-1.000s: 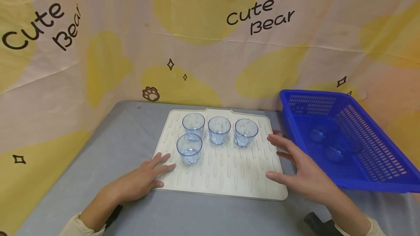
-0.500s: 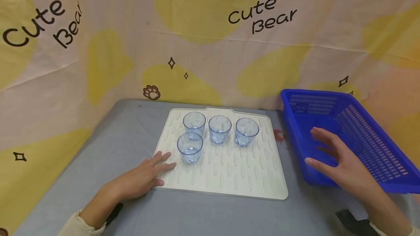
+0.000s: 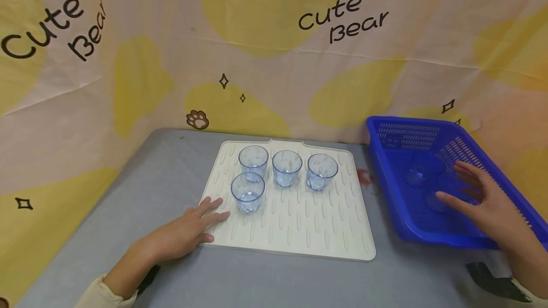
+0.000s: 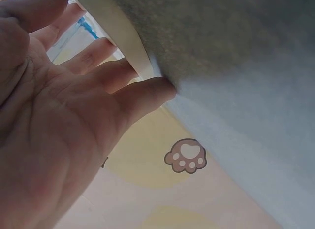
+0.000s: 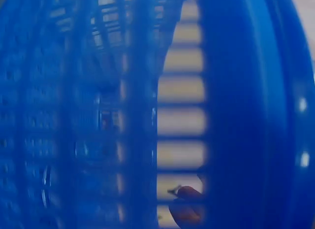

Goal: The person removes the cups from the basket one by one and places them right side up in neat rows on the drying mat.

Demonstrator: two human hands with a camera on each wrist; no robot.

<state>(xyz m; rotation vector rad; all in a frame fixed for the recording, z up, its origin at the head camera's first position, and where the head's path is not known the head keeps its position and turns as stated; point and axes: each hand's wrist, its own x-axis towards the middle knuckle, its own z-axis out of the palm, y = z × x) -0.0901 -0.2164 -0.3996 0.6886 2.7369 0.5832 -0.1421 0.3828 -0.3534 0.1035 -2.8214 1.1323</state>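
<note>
Four clear blue-tinted plastic cups (image 3: 286, 169) stand on the cream ridged mat (image 3: 299, 227); left hand (image 3: 181, 234) rests spread on its near-left corner, right hand (image 3: 492, 203) spread inside the blue slatted plastic basket (image 3: 400, 225) at the table's right edge.

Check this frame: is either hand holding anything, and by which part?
Nothing is held. The left hand rests flat on the mat's near-left corner; the right hand reaches open into the blue basket toward the cups.

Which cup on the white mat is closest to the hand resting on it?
The front cup, standing alone in the near row beside the left hand; the other three cups line up behind it.
</note>
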